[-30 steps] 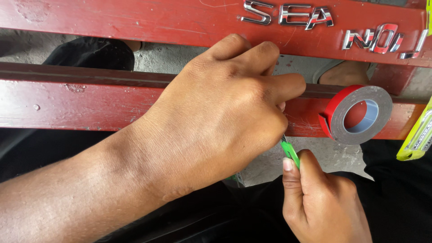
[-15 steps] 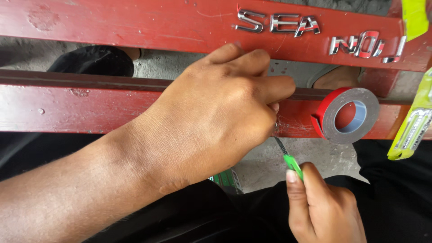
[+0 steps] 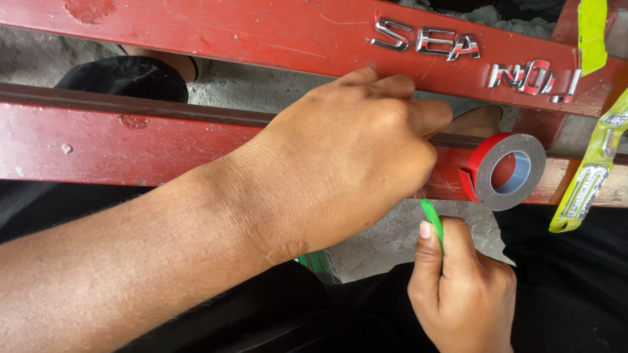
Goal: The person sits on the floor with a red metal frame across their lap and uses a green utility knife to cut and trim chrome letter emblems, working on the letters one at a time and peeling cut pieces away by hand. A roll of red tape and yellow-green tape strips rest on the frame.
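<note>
While your left hand (image 3: pixel 353 157) is lying across the middle of the frame, its fingers are curling closed and pressing against the lower red panel (image 3: pixel 98 147), so the spot under the fingertips is hidden and you cannot tell from here whether they are pinching something. Your right hand (image 3: pixel 461 294) is sitting at the lower right of the frame, closed in a fist around a thin green tool (image 3: pixel 432 219), with the thumb lying along the handle. The tool is pointing upward, and its tip is disappearing just under the edge of your left hand, close to the lower edge of the red panel. Just to the right of your left hand, a roll of tape (image 3: pixel 507 171) with a red liner and grey sides is standing on its edge, leaning against the same panel. Along the top of the frame, another red panel (image 3: pixel 229 29) is running slightly downward to the right, and it is carrying raised chrome letters (image 3: pixel 471 55) at the upper right. At the right edge, a yellow-green strip (image 3: pixel 589 176) with chrome pieces on it is hanging down diagonally. Between the two panels, grey rough ground (image 3: pixel 242 85) is showing, and black cloth (image 3: pixel 569 281) is covering the lower part of the frame.
</note>
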{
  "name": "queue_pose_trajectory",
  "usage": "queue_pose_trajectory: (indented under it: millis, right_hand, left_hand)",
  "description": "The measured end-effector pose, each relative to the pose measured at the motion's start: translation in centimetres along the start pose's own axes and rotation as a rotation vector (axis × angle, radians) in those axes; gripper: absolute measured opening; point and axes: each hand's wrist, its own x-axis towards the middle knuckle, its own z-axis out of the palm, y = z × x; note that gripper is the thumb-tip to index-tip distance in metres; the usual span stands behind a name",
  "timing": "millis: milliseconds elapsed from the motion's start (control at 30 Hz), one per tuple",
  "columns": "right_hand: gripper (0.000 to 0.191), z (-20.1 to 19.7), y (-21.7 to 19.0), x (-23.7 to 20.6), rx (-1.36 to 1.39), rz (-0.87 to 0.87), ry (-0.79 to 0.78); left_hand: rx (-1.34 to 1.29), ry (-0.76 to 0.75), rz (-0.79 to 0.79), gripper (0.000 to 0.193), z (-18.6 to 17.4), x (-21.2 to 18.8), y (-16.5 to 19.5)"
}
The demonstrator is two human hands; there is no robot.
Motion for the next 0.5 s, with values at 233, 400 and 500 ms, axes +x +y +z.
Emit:
queue_pose_trajectory:
  millis: [233, 400, 500]
  right_hand:
    - [0.014, 0.3, -0.3, 0.0, -0.081, -0.014, -0.01]
    - [0.016, 0.5, -1.0, -0.2, -0.145, 0.006, -0.008]
    - [0.023, 0.6, -1.6, -0.2, -0.211, -0.055, 0.081]
  left_hand:
    - [0.062, -0.035, 0.004, 0.006, 0.0, -0.3, -0.1]
    - [0.042, -0.005, 0.01, 0.007, 0.1, -0.4, -0.1]
    - [0.06, -0.019, 0.015, 0.007, 0.2, -0.6, -0.3]
